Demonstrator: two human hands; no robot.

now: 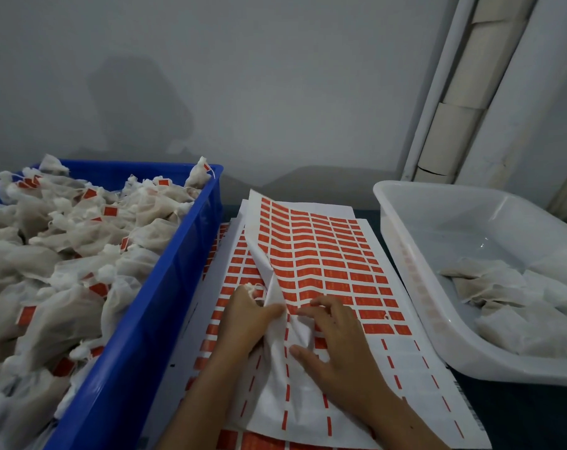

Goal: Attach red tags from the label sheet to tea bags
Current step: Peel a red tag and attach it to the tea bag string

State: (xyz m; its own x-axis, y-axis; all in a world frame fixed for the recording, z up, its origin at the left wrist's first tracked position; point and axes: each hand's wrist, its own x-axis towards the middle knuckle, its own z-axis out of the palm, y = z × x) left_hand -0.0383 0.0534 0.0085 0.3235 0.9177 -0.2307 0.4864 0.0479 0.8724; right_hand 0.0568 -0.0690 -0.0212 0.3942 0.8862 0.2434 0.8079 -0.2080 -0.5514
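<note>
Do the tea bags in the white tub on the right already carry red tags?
No: the tea bags lying in the white tub show only plain white mesh, with no red tags visible.

Blue crate [165, 287]; white tub [415, 287]; white label sheet [415, 378] gridded with red tags [327, 254]; off-white tea bags [64, 306].

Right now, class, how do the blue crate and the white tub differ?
The blue crate is opaque and heaped with tea bags; the white tub is translucent and holds only a few. The crate's bags show red tags; the tub's bags show none. Both flank the label sheet.
</note>
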